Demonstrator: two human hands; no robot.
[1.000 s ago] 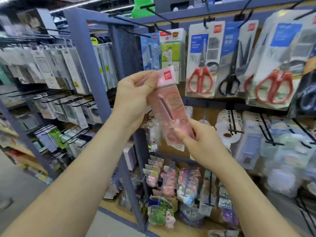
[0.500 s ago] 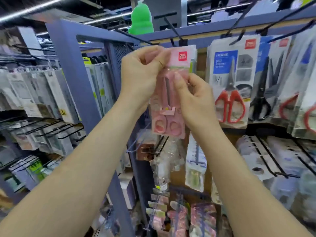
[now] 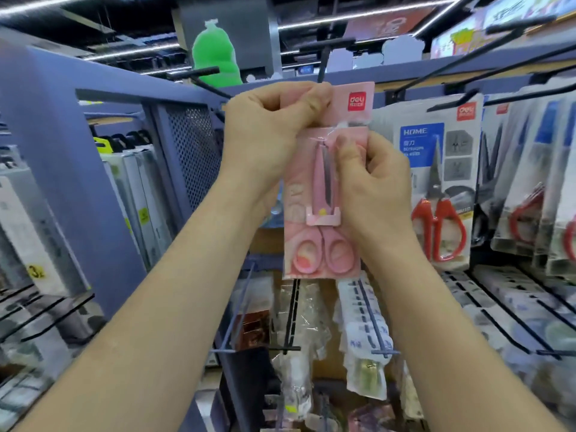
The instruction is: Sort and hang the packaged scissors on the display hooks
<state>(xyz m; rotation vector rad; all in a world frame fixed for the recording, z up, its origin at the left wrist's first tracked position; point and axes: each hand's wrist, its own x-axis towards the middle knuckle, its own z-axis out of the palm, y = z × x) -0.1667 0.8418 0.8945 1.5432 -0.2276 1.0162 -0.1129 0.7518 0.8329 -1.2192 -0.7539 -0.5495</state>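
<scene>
While held upright at the top row, pink scissors pack (image 3: 314,244) is in both hands, centre of head view. Left hand (image 3: 271,135) pinches the header card's top-left corner, fingers curled. Right hand (image 3: 374,188) pinches the pack's right edge at blade level. Black hook (image 3: 322,63) sits just above the card's top edge; can't tell if it's threaded. Red-handled scissors pack (image 3: 442,182) hangs just right. Packaged goods (image 3: 364,338) hang on lower hooks.
</scene>
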